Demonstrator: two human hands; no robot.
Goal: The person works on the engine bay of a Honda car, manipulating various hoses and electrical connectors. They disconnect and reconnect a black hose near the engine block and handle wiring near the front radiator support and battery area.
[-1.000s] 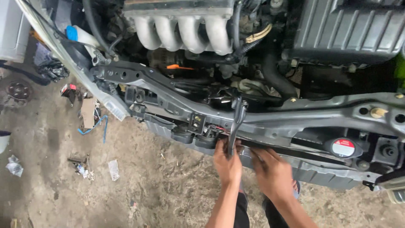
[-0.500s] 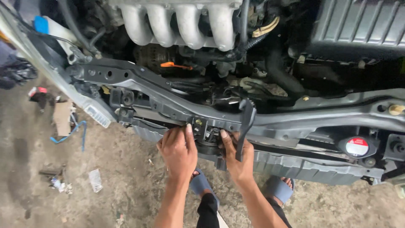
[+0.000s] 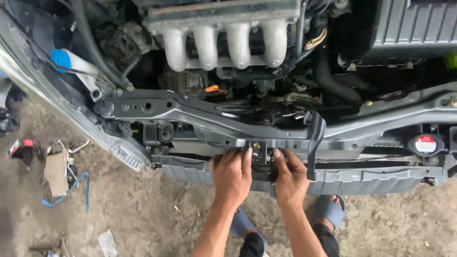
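Flanking the latch point(image 3: 259, 151), both hands point(image 3: 232, 173) palm-down.

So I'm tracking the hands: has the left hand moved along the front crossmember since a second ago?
Yes. The left hand has shifted left of the black strap, now at the latch bracket.

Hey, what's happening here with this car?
A person stands at the open front of a car, looking down into the engine bay. Both the left hand and the right hand press on a small black latch part at the middle of the grey front crossbeam. A black strap hangs just right of it. Scraps lie on the dirt floor.
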